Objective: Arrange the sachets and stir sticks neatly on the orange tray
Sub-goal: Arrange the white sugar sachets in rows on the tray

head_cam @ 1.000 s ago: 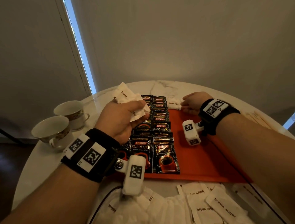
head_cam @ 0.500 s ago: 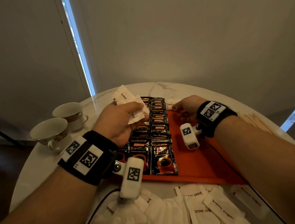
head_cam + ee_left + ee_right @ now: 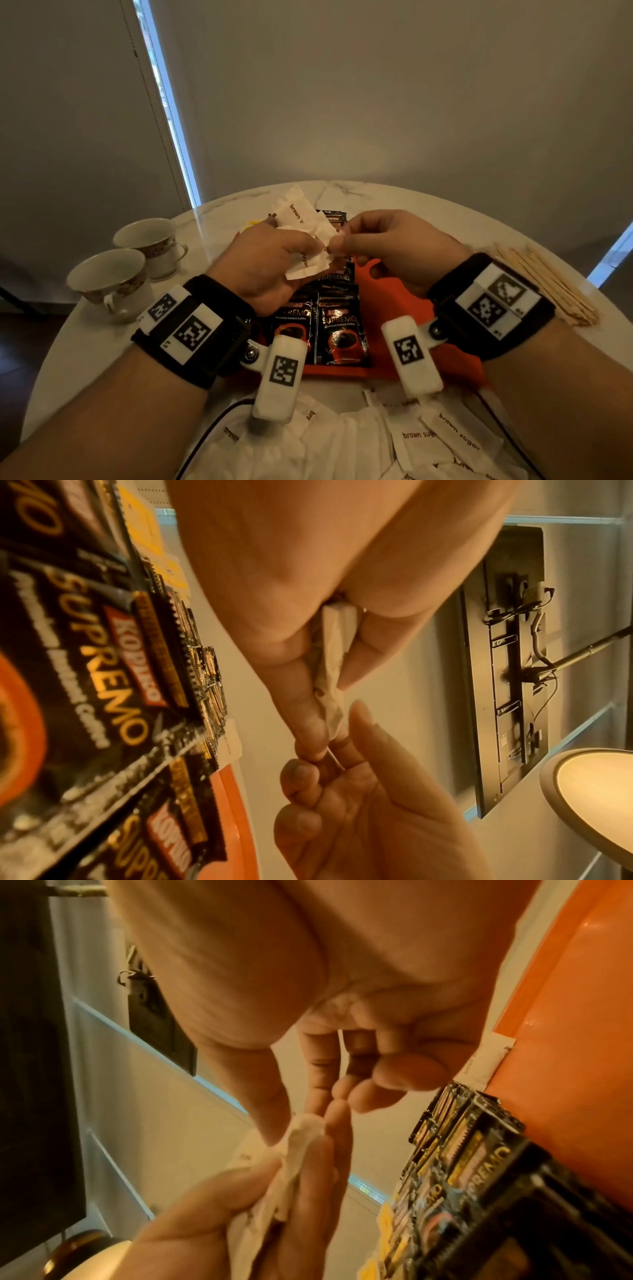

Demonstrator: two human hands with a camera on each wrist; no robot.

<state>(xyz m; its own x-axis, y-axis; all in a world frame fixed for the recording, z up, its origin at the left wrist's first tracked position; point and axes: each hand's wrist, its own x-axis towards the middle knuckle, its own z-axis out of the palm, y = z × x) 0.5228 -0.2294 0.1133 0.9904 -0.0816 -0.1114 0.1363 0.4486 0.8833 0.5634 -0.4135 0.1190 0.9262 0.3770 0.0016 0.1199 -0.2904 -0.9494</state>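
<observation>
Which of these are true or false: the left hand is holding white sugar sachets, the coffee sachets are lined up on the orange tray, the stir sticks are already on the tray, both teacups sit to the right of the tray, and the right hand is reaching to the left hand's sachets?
1. The left hand holds white brown sugar sachets. True.
2. The coffee sachets lie in rows on the orange tray. True.
3. The stir sticks are on the tray. False: they lie on the table, right of it.
4. Both teacups sit right of the tray. False: they sit left.
5. The right hand reaches to those sachets. True.
</observation>
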